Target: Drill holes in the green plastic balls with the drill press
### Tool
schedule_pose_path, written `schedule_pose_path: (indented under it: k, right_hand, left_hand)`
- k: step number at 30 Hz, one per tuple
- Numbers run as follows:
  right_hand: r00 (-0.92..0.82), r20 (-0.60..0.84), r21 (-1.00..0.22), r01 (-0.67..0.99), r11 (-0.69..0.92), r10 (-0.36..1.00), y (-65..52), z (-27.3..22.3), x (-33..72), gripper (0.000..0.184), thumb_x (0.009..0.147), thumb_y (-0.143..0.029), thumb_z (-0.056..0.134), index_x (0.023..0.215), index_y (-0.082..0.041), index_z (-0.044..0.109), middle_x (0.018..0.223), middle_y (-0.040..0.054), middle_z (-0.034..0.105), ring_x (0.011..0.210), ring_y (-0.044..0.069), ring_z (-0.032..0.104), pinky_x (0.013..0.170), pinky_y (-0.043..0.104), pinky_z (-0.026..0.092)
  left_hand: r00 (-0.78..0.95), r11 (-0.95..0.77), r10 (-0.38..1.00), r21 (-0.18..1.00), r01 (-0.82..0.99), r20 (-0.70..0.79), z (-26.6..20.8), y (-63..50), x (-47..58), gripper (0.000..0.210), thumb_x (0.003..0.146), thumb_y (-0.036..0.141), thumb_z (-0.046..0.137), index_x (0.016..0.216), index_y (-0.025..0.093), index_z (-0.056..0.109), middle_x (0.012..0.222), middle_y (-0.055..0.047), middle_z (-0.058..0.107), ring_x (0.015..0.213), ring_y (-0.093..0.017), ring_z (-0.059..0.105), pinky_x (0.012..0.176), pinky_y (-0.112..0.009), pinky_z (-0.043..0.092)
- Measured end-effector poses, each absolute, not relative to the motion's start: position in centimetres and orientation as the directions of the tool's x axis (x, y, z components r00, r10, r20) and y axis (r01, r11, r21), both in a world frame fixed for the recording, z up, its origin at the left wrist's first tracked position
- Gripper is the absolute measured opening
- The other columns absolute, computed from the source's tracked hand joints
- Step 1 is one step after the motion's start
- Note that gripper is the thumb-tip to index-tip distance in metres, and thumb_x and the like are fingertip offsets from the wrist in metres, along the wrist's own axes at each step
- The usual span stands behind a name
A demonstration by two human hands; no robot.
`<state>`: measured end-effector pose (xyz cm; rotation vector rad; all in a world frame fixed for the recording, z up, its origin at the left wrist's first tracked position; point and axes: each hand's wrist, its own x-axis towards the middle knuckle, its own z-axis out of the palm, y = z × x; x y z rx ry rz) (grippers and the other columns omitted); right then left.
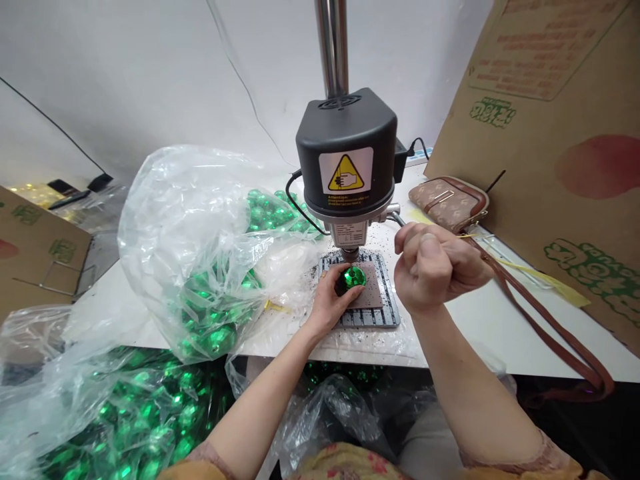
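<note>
A shiny green faceted ball [355,277] rests on the base plate [390,313] of a small black drill press [350,127], right under its chuck [351,254]. My left hand [333,293] grips the ball from the left, thumb in front and fingers behind. To the right of the press head, my right hand [437,267] is closed in a fist around the feed lever [397,217], most of which the fingers hide. Whether the drill bit touches the ball I cannot tell. Dark shavings lie scattered around the plate.
Clear plastic bags [170,200] of green balls [215,333] stand left on the white table [465,333], and more lie below its front edge. At right are a brown patterned pouch [445,200] with a strap and a large cardboard box [565,153]. Another box [35,253] is far left.
</note>
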<state>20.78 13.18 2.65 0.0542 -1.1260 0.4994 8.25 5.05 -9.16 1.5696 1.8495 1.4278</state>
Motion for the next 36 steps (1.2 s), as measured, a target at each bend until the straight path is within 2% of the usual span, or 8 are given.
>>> schedule_pose_path:
  k: [8,14,19,24,28,32,34,36]
  right_hand:
    - [0.216,0.669,-0.559,-0.484,0.673,0.711,13.5,9.1,20.6,0.047,0.087,-0.019,0.067,0.053,-0.023,0.034,0.044,-0.0077,0.033,0.040,0.006,0.030,0.041,0.029,0.027]
    - [0.183,0.662,-0.580,-0.489,0.652,0.727,14.0,10.7,20.3,0.047,0.089,-0.016,0.064,0.055,-0.022,0.033,0.043,-0.0096,0.032,0.037,0.003,0.030,0.037,0.023,0.026]
    - [0.220,0.682,-0.530,-0.509,0.678,0.698,14.1,10.3,20.2,0.046,0.088,-0.021,0.068,0.056,-0.023,0.034,0.044,-0.0096,0.035,0.036,0.003,0.032,0.036,0.023,0.026]
    - [0.246,0.696,-0.508,-0.496,0.704,0.675,14.3,10.2,20.2,0.043,0.086,-0.024,0.070,0.057,-0.022,0.038,0.044,-0.0101,0.037,0.034,0.003,0.035,0.035,0.024,0.024]
    - [0.237,0.705,-0.524,-0.462,0.716,0.669,14.1,10.1,20.2,0.041,0.091,-0.021,0.062,0.058,-0.021,0.036,0.046,-0.0091,0.036,0.038,0.001,0.035,0.040,0.024,0.023]
    - [0.236,0.712,-0.533,-0.431,0.728,0.661,14.0,9.9,20.3,0.040,0.092,-0.022,0.060,0.060,-0.022,0.037,0.046,-0.0082,0.037,0.039,0.002,0.035,0.041,0.026,0.024]
    - [0.246,0.719,-0.517,-0.434,0.737,0.650,14.1,9.9,20.3,0.040,0.091,-0.022,0.061,0.059,-0.022,0.037,0.045,-0.0084,0.036,0.038,0.003,0.035,0.040,0.027,0.023]
    - [0.247,0.722,-0.507,-0.447,0.737,0.646,14.1,9.9,20.3,0.040,0.091,-0.022,0.061,0.059,-0.022,0.036,0.045,-0.0087,0.036,0.037,0.003,0.035,0.039,0.026,0.022]
  left_hand:
    - [-0.409,-0.063,0.870,0.885,0.461,0.275,-9.2,5.2,8.7,0.043,0.083,0.031,0.081,0.122,0.021,0.066,0.114,-0.008,0.073,0.107,-0.024,0.069,0.094,-0.039,0.055]
    - [-0.499,-0.088,0.780,0.856,0.510,0.378,-8.3,2.5,9.8,0.040,0.083,0.037,0.081,0.117,0.022,0.066,0.108,-0.007,0.071,0.099,-0.022,0.069,0.085,-0.035,0.057]
    - [-0.003,-0.426,0.795,0.562,0.709,0.606,-10.9,-5.0,10.7,0.046,0.088,0.050,0.075,0.125,0.025,0.067,0.109,-0.011,0.071,0.094,-0.024,0.071,0.078,-0.034,0.059]
    - [0.385,-0.444,0.892,0.300,0.844,0.238,-16.7,-10.7,11.8,0.036,0.088,0.047,0.075,0.123,0.039,0.071,0.128,-0.009,0.073,0.093,-0.023,0.074,0.078,-0.030,0.059]
    - [0.352,-0.393,0.914,0.229,0.891,0.200,-18.1,-11.7,12.0,0.051,0.088,0.047,0.075,0.136,0.034,0.063,0.134,-0.015,0.069,0.092,-0.025,0.074,0.072,-0.032,0.060]
    - [0.351,-0.499,0.734,0.110,0.860,0.582,-14.2,-9.4,8.9,0.031,0.096,0.030,0.061,0.126,0.027,0.067,0.109,-0.011,0.076,0.073,-0.019,0.069,0.062,-0.030,0.056]
    - [0.107,-0.311,0.719,0.180,0.933,0.687,-10.9,-6.9,5.4,0.027,0.095,0.017,0.053,0.113,0.027,0.070,0.095,-0.008,0.075,0.077,-0.021,0.070,0.068,-0.032,0.057]
    - [-0.257,0.083,0.772,0.309,0.947,0.582,-7.6,-3.7,1.0,0.025,0.094,0.015,0.050,0.103,0.024,0.072,0.094,-0.010,0.073,0.089,-0.026,0.070,0.080,-0.039,0.057]
